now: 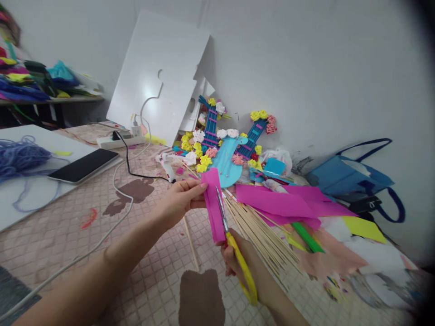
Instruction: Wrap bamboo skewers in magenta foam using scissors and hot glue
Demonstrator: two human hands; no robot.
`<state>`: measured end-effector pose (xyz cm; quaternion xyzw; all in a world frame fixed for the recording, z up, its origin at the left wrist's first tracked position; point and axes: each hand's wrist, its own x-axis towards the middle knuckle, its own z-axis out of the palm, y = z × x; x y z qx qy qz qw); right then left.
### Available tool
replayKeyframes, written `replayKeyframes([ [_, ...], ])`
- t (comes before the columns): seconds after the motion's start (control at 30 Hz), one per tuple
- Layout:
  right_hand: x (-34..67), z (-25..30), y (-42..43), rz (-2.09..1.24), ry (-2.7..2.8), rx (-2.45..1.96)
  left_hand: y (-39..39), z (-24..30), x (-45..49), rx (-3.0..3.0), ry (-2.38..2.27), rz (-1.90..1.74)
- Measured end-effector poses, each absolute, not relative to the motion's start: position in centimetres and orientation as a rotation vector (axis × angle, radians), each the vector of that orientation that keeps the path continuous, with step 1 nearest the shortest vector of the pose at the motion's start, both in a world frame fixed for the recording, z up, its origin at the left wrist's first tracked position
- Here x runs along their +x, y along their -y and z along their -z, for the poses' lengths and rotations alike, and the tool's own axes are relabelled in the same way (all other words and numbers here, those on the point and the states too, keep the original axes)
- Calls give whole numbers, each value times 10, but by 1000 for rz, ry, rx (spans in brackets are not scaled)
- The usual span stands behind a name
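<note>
A folded strip of magenta paper is pinched at its upper left edge between the thumb and fingers of my left hand. My right hand is closed round the yellow handles of a pair of scissors. Their metal blades point up and away, lying along the strip's right edge, and look slightly apart. Whether they bite into the paper I cannot tell. Just beyond the strip stands a light blue guitar-shaped piece trimmed with paper flowers. Right of my hands lies a bundle of thin wooden sticks.
More magenta paper lies at the right, near a blue bag. A white glue gun with a black cord stands behind my left hand. At the left are a phone, purple yarn, a power strip and a white cable.
</note>
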<state>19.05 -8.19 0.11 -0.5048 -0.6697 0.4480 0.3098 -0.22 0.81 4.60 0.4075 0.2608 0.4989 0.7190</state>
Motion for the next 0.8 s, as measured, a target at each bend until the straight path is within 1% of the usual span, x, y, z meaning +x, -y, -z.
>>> replayKeyframes([
  [0.33, 188, -5, 82, -1154, 1753, -1401, -8, -46, -2, 897, -570, -1109],
  [0.53, 188, 1, 81, -1207, 1669, -1454, -9, -46, -2, 911, -566, -1113],
  [0.63, 188, 2, 80, -1266, 1654, -1446, -8, -46, -3, 916, -568, -1115],
  [0.8, 191, 2, 82, -1242, 1710, -1374, -9, -45, -3, 946, -567, -1109],
])
